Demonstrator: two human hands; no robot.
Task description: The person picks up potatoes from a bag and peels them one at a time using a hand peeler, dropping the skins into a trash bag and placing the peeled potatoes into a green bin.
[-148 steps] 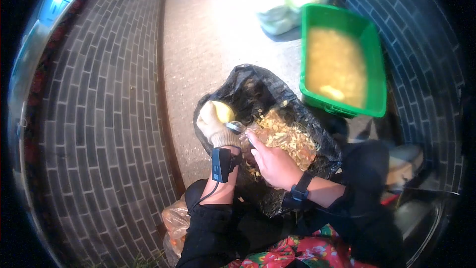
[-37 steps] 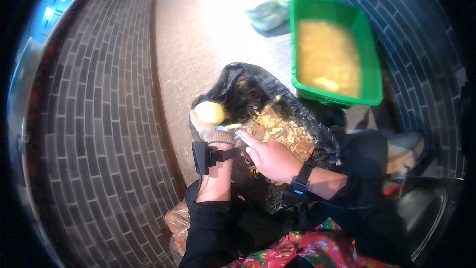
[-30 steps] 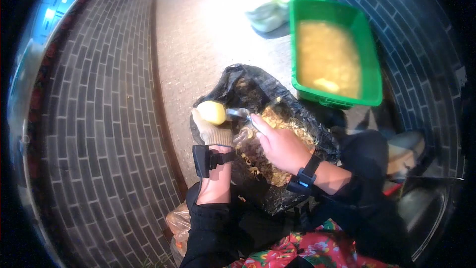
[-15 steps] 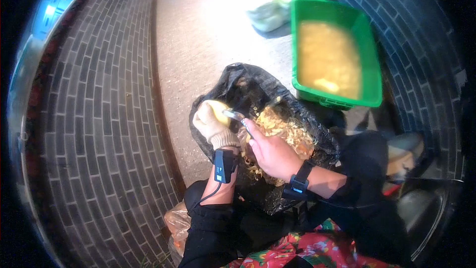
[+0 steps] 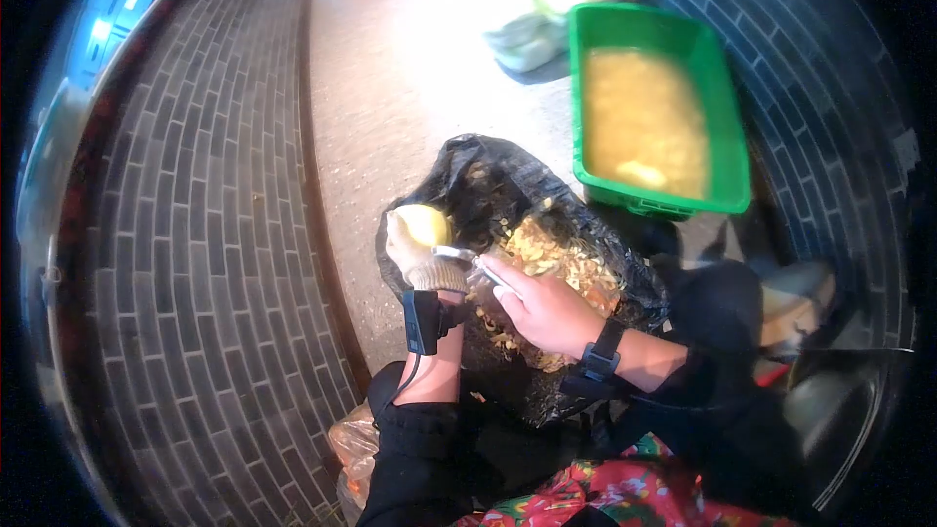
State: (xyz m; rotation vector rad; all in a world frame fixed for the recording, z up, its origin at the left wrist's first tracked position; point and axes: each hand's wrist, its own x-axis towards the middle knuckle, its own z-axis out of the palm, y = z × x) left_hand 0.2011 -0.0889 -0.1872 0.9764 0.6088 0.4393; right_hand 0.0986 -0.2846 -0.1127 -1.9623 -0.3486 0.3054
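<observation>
A smooth, pale yellow potato point(image 5: 427, 225) sits in my left hand point(image 5: 404, 252), which wears a cream knitted glove and is closed around it. My bare right hand point(image 5: 549, 308) grips a peeler point(image 5: 457, 253) by its handle, with the metal head close to the potato's lower side. Beneath both hands spreads a black plastic bag point(image 5: 467, 158), opened out on the ground. Peelings point(image 5: 566, 259) are heaped on it, just beyond my right hand.
A green tub point(image 5: 730, 127) holding a yellowish mass stands at the upper right. Beside it lies a plastic bag of something pale green point(image 5: 532, 37). A clear plastic bag point(image 5: 355, 441) rests by my left forearm. Brickwork point(image 5: 210, 195) runs along the left side.
My left hand has turned, so more of the potato faces up. The peeler and right hand have shifted slightly down, bringing the peeler's head lower beside the potato.
</observation>
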